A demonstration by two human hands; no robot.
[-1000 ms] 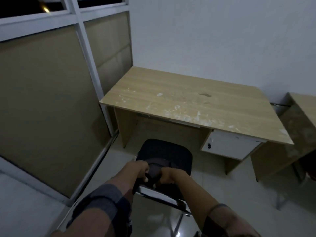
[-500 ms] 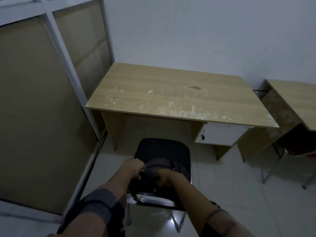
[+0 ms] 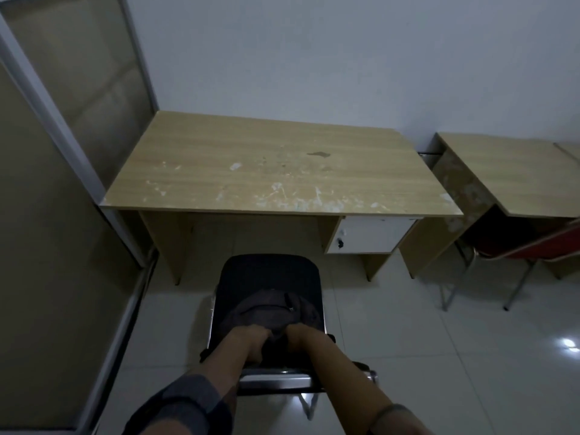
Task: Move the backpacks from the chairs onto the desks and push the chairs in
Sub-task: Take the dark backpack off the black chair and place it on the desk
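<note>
A dark grey-brown backpack (image 3: 266,310) lies on the black seat of a chair (image 3: 270,271) that stands in front of a light wooden desk (image 3: 276,171). My left hand (image 3: 251,339) and my right hand (image 3: 301,335) both grip the near top of the backpack, close together, above the chair's backrest. The chair's chrome back rail (image 3: 276,378) shows between my forearms. The desk top is bare apart from white scuff marks.
A white drawer unit (image 3: 370,235) hangs under the desk's right side. A second wooden desk (image 3: 508,174) stands to the right with a red chair (image 3: 533,246) tucked under it. A framed partition (image 3: 62,152) runs along the left. The floor is glossy white tile.
The view has swung right and moved back a little; the second desk and red chair came further into view. Both hands keep their grip on the backpack on the chair.
</note>
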